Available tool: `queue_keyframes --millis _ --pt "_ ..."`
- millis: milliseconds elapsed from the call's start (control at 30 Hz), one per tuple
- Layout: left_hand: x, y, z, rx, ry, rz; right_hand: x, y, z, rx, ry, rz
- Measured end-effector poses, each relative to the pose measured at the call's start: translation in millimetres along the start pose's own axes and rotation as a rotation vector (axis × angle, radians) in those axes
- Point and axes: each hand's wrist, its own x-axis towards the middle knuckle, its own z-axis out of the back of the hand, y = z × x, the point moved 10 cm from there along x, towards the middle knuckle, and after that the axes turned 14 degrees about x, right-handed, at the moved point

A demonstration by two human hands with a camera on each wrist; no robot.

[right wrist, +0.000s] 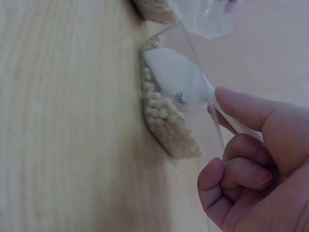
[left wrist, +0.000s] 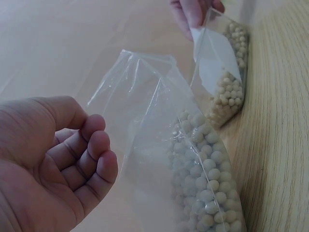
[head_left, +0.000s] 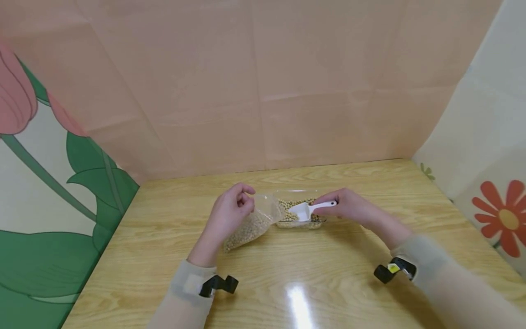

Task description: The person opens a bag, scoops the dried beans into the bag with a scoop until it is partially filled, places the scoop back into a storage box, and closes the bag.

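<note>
A clear plastic bag (head_left: 250,226) of small pale round beans leans at the left of a clear box (head_left: 302,225), its mouth end at the box's left side. My left hand (head_left: 232,210) is at the bag's upper edge, fingers curled. In the left wrist view the bag's film (left wrist: 140,92) runs up to the thumb and fingertips of that hand (left wrist: 63,159), which pinch its edge. My right hand (head_left: 345,205) grips the handle of a white scoop (head_left: 302,211). The scoop's bowl (right wrist: 171,77) lies inside the box among similar beans (right wrist: 166,123).
Bag and box are on a light wood-grain table (head_left: 263,283). Behind it hangs a plain pinkish backdrop (head_left: 255,91). Floral panels stand left and right, one with a red flower (head_left: 507,219). Both wrists carry a black strap-on camera mount (head_left: 219,285).
</note>
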Motion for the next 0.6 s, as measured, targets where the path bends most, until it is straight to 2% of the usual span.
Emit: queue_keyframes --millis 200,367,600 --pt "-0.5 -0.9 -0.2 0.003 0.001 -0.004 1.0 -8.2 -10.4 0.09 -0.043 -0.02" --pt "-0.3 -1.6 0.5 0.009 -0.007 -0.01 2.1 -15.1 -15.2 0.097 -0.078 -0.007" --pt "-0.2 -0.9 0.0 0.007 -0.008 -0.011 5.4 -21.1 -13.7 0.125 -0.073 0.029"
